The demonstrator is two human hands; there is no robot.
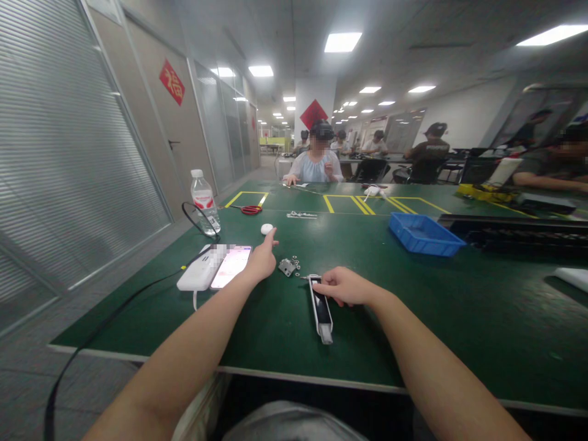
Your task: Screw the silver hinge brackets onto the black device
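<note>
My left hand [264, 255] reaches over the table beside the phone, its index finger stretched out at a small round white case [266, 229]; the fingertip is at or close to the case's edge. My right hand [345, 286] is curled at the upper right side of a slim white device with a dark screen [322, 311], with a digit resting on its face. The device lies lengthwise toward me. Between the hands sit a small metal block [287, 267] and several small rings [296, 266]. Part of the right hand's fingers is hidden.
A lit phone [232, 267] and a white power bank [197, 272] lie at left, near a water bottle [203, 202] and black cable. Red-handled scissors [250, 210], metal strips [302, 215] and a blue tray [425, 236] stand farther back. A person [321, 160] sits opposite.
</note>
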